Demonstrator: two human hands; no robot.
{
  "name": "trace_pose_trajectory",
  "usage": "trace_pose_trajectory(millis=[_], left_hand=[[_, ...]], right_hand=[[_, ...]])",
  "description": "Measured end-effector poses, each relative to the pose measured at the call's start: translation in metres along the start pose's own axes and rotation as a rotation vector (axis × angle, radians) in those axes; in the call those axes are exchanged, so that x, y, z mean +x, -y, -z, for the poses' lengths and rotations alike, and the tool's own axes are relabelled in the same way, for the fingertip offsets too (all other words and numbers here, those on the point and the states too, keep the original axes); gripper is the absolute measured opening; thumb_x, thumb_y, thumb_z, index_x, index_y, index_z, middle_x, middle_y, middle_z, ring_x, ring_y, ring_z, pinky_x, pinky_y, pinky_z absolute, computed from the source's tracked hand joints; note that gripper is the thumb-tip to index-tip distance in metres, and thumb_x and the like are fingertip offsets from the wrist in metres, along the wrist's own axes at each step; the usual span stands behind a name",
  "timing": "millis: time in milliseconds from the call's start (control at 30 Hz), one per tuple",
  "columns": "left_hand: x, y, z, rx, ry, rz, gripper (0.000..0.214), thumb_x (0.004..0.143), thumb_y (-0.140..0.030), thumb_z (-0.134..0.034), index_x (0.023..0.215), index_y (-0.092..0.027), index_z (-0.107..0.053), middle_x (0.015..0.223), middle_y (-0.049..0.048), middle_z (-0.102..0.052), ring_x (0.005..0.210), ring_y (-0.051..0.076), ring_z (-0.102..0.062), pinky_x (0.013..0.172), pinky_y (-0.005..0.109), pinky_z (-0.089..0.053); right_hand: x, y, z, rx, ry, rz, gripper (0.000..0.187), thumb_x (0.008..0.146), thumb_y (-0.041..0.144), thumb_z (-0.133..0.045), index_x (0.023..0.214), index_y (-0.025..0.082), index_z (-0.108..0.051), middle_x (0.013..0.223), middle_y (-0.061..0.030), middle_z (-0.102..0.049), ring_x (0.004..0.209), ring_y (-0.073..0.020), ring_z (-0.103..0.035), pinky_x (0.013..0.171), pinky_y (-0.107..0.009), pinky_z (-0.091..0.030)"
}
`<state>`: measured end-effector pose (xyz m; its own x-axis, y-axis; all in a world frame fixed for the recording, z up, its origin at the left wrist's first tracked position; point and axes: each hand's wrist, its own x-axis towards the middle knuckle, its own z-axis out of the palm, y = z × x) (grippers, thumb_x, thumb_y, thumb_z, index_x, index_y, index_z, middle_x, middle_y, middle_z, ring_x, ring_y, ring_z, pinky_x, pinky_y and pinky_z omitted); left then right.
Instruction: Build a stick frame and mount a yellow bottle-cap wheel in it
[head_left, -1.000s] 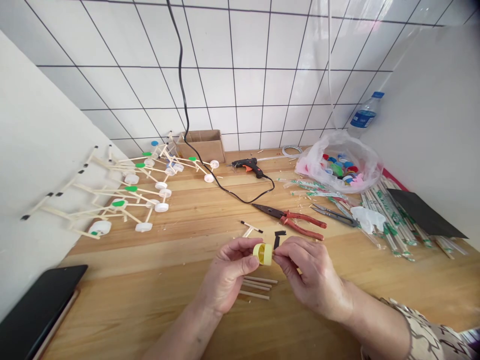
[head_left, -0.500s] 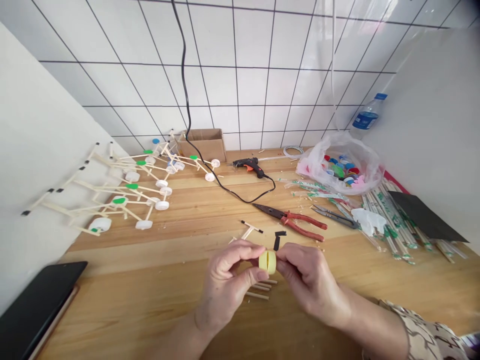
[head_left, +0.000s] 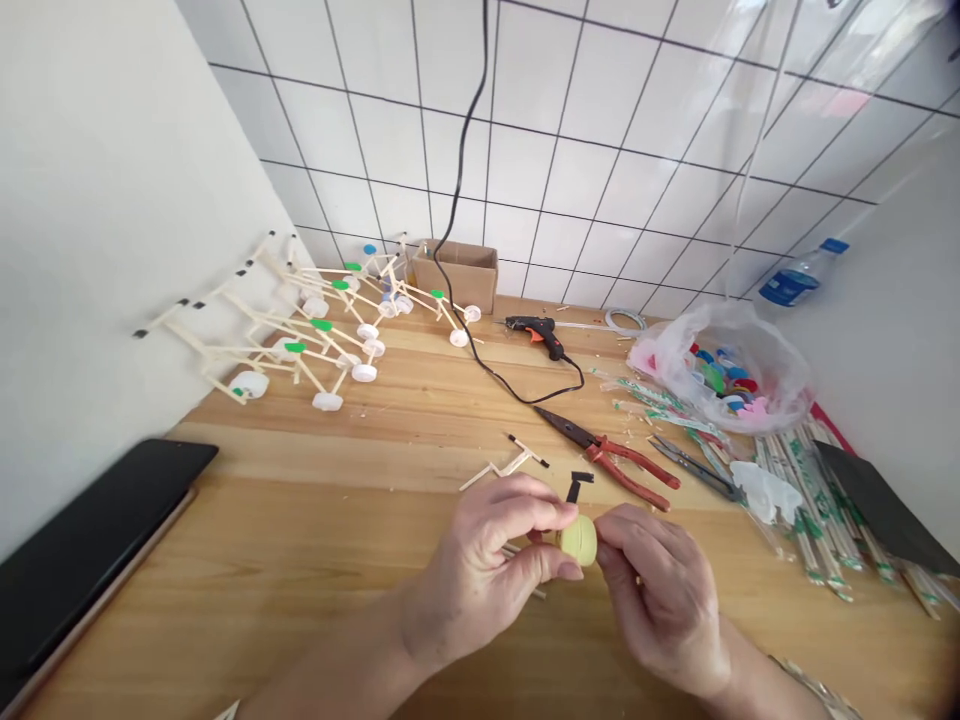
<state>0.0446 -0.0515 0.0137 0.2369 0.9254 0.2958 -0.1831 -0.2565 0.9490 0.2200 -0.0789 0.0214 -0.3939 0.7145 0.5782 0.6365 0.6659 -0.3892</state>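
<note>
My left hand (head_left: 517, 540) pinches a pale yellow bottle cap (head_left: 579, 541) between thumb and fingers, above the table. A thin line runs across the cap's side. My right hand (head_left: 664, 590) is closed, its thumb and forefinger tips pressed at the cap's right edge. Just behind the hands lie short black strips (head_left: 576, 487) and a small stick frame (head_left: 510, 466) with black ends. Under my left hand, thin wooden sticks (head_left: 538, 594) are mostly hidden.
Stick models (head_left: 322, 340) with white cap wheels stand at the left. Behind are a cardboard box (head_left: 465, 275) and glue gun (head_left: 536, 332); red-handled pliers (head_left: 607, 455), snips (head_left: 697, 468), a bag of caps (head_left: 675, 350) and wrapped chopsticks (head_left: 802, 500) lie right. A phone (head_left: 97, 540) lies left.
The view has swung left and tilted. The cap has turned in my fingers; the gap that showed in its side is now a thin line.
</note>
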Motion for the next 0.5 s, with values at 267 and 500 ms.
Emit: trace_pose_trajectory(millis=[267,500], left_hand=[[0.002,-0.005,0.001,-0.026,0.053,0.015,0.023,0.067,-0.01,-0.075,0.088,-0.018,-0.077,0.079,0.0086,-0.069,0.062,0.018,-0.061,0.062,0.029,-0.051],[0.002,0.002,0.001,0.068,0.118,0.001,0.025,0.072,-0.005,-0.066,0.095,-0.015,-0.07,0.084,0.0051,-0.068,0.071,0.015,-0.06,0.071,0.026,-0.051]], right_hand=[[-0.002,-0.004,0.001,-0.059,0.017,0.025,0.019,0.082,0.001,-0.045,0.088,0.018,-0.05,0.067,-0.0046,-0.057,0.061,-0.0157,-0.054,0.053,-0.025,-0.042],[-0.006,-0.013,-0.002,-0.003,0.054,-0.053,0.013,0.085,0.004,-0.048,0.086,0.016,-0.051,0.069,-0.0032,-0.056,0.061,-0.013,-0.052,0.054,-0.024,-0.041]])
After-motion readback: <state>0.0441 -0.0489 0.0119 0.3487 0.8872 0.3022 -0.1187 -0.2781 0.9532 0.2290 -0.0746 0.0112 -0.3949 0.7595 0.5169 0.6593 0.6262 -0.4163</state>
